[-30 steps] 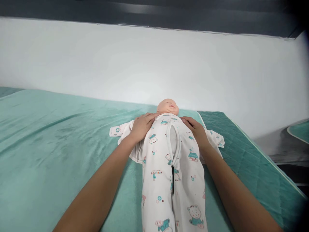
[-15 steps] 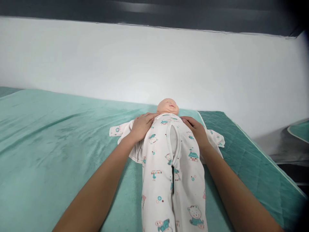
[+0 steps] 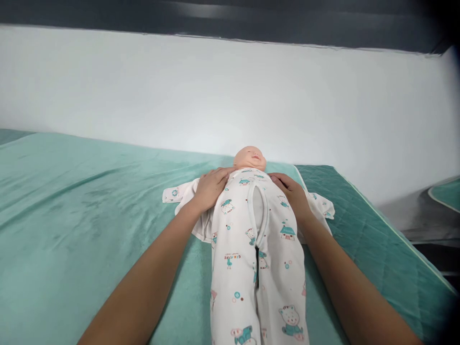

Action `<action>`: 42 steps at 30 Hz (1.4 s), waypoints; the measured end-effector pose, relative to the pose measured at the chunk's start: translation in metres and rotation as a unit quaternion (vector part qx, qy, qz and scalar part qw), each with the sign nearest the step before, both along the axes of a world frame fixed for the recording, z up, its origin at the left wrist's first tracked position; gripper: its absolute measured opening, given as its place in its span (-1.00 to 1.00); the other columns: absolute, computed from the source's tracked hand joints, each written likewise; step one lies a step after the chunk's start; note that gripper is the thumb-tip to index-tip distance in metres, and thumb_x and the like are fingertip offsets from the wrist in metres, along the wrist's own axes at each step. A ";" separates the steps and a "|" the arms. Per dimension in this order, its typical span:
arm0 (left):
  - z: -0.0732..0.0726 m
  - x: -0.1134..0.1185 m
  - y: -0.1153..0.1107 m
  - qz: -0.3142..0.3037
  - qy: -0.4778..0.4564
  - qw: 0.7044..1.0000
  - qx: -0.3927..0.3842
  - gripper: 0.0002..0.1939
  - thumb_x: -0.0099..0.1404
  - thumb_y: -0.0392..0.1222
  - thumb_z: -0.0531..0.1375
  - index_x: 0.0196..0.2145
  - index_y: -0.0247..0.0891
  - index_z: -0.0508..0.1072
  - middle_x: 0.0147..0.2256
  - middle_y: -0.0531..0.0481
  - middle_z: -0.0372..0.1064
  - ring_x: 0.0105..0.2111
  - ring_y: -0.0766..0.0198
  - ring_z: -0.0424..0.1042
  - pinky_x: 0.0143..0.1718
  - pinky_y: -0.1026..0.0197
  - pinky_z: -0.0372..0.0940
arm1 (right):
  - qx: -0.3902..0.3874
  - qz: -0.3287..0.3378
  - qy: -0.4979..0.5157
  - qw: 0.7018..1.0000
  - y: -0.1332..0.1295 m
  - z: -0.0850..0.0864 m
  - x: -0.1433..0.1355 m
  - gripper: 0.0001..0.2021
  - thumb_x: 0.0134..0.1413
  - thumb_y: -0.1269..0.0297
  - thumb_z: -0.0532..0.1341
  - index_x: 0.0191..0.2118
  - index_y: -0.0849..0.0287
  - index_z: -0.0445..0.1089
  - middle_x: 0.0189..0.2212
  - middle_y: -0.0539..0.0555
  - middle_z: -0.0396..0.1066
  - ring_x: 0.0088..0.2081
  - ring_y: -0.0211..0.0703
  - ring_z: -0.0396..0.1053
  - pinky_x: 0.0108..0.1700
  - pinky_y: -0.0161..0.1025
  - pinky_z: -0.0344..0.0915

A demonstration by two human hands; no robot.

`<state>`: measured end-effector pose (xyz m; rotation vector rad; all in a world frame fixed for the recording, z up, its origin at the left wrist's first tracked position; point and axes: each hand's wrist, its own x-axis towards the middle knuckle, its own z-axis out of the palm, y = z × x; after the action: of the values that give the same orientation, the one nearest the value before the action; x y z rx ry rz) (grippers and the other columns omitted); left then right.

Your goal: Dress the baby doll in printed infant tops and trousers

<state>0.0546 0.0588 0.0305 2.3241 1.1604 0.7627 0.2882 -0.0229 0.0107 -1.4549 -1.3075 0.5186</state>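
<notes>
A baby doll (image 3: 250,158) lies on its back, head toward the wall. White baby trousers (image 3: 237,230) with teal and pink animal prints cover it from the chest down, with an open slit at the crotch. Beneath them spreads a white baby shirt (image 3: 176,193), one sleeve out to each side. My left hand (image 3: 211,188) rests with fingers stretched along the left edge of the trousers near the doll's shoulder. On the opposite edge, my right hand (image 3: 293,192) lies against the cloth, fingers extended toward the doll's neck. Parts of both hands' fingertips are hidden by the fabric.
A light green cover (image 3: 89,215) with some creases lies under the doll. To the right is a darker green quilted pad (image 3: 362,244) with a pale piped edge. A white wall (image 3: 230,96) rises behind, and another green-edged surface (image 3: 447,194) shows at far right.
</notes>
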 end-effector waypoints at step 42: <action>-0.003 0.005 0.004 -0.007 -0.090 0.996 -0.015 -0.69 0.40 -0.03 0.01 -0.08 -0.12 0.48 -0.05 0.00 0.49 -0.04 0.15 0.41 0.05 0.10 0.24 | -0.037 0.027 0.090 0.995 0.015 0.004 0.003 -0.66 0.02 -0.06 0.27 -0.24 0.12 0.44 -0.30 0.06 0.51 -0.29 -0.11 0.39 -0.24 -0.18 0.28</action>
<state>0.0595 0.0630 0.0275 2.1857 1.0674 0.9235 0.2915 -0.0076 0.0151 -1.4000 -1.1978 0.7241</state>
